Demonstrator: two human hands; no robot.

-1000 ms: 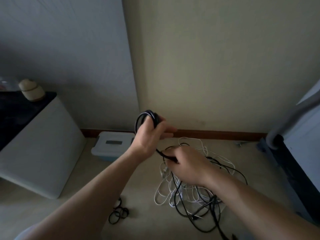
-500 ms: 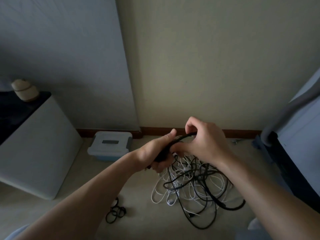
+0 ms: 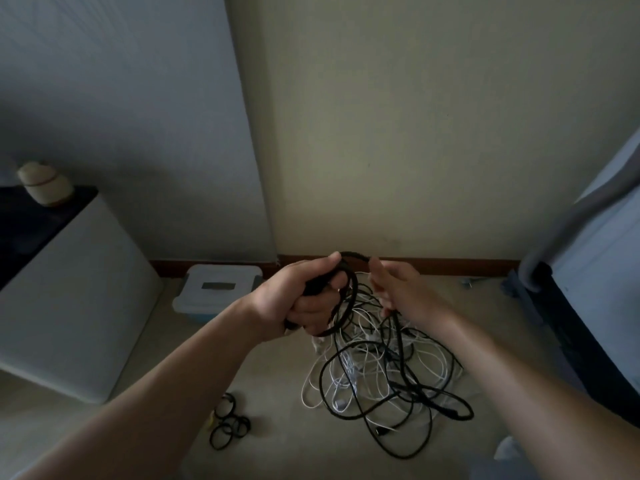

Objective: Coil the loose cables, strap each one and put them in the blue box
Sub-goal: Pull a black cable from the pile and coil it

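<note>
At the left we see a white boxy cabinet [image 3: 69,306] with a black top, and a small cream rounded jar [image 3: 45,183] at its far end. A brown wooden skirting board [image 3: 450,266] runs along the far cream wall [image 3: 415,133], above the beige floor [image 3: 277,452]. At the right stands dark furniture [image 3: 571,323] beneath pale blue fabric [image 3: 609,237].

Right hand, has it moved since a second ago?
Yes: the right hand has risen in view, from over the cable pile up to the baseboard line.

The room was dim, with soft light on the cream wall [image 3: 398,133]; corners fell dark, edges bowed, detail slightly soft.
</note>
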